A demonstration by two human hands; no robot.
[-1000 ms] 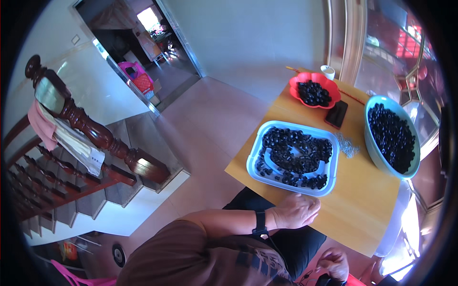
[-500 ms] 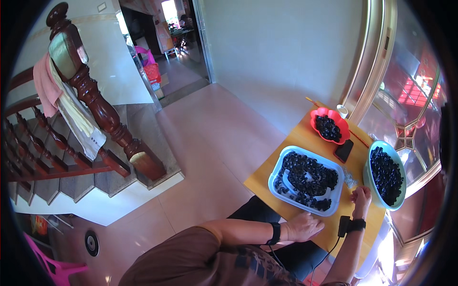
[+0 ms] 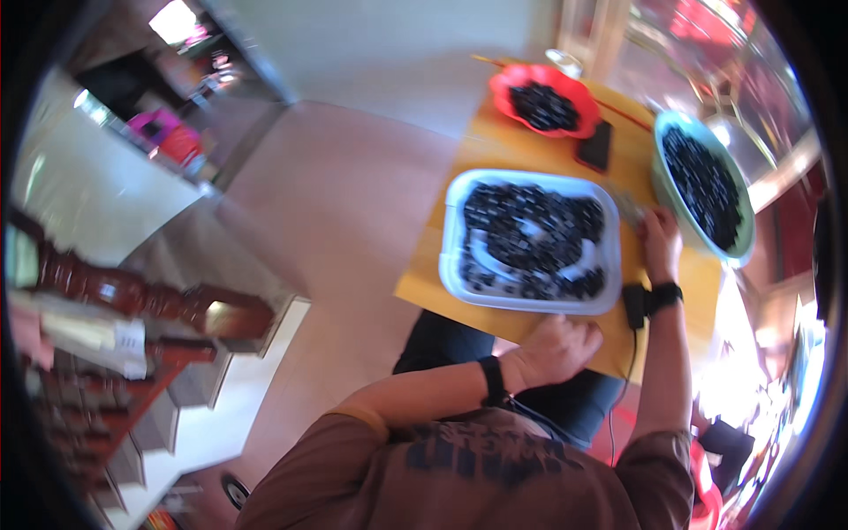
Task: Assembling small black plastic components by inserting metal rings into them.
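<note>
While the left hand (image 3: 555,351) lies near the pale tray (image 3: 451,238), the right hand (image 3: 662,238) sits beside the green bowl (image 3: 665,187); either grip's state cannot be told.

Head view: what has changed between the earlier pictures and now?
The right hand has risen from below the edge of the table and moved forward to the small silvery heap; blur hides whether it holds anything. The camera's view has also shifted. The left hand stays by the near edge; tray, red bowl, phone and green basin keep their places.
</note>
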